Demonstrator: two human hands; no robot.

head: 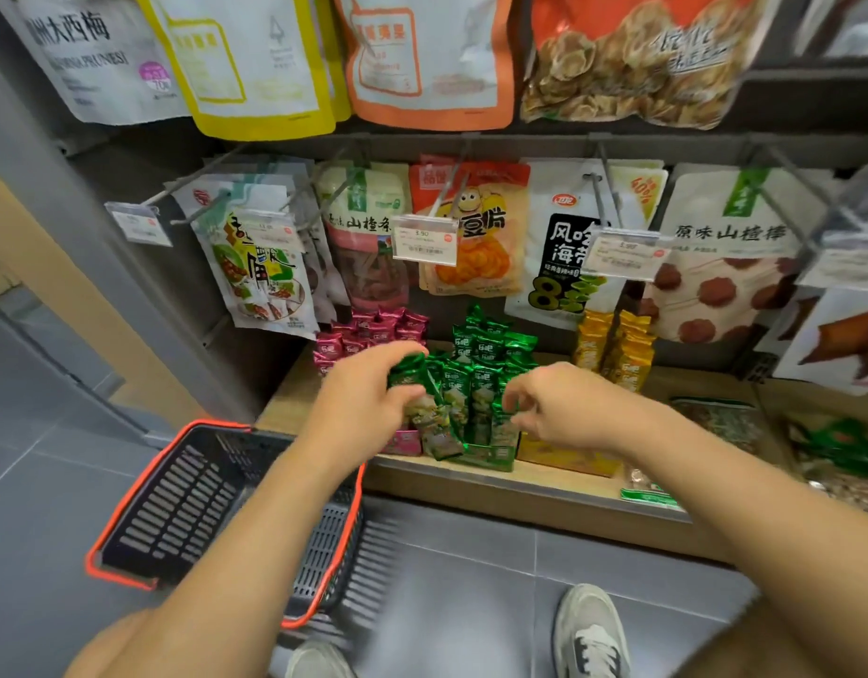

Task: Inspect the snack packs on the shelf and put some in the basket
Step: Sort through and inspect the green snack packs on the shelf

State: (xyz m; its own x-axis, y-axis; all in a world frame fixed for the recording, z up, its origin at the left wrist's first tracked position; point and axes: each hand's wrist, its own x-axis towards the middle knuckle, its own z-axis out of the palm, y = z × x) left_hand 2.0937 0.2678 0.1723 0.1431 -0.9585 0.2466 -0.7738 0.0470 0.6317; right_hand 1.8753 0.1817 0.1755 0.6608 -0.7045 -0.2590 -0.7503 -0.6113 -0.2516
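Small green snack packs [476,384] stand packed in a display box on the low wooden shelf [520,477]. My left hand [368,389] grips one green pack [412,379] at the left end of the row, fingers curled over its top. My right hand [554,403] reaches into the right side of the green packs, its curled fingertips pinching a green pack's edge. Pink snack packs [368,335] stand to the left of the green ones and yellow snack packs [613,354] to the right. A black basket with a red rim [129,506] sits on the floor under my left forearm.
Hanging bags on metal hooks with price tags [424,239] fill the wall above the shelf. More green and clear bags [833,447] lie on the shelf at the right. Grey tile floor [471,579] lies below, with my shoes [591,633] near the bottom edge.
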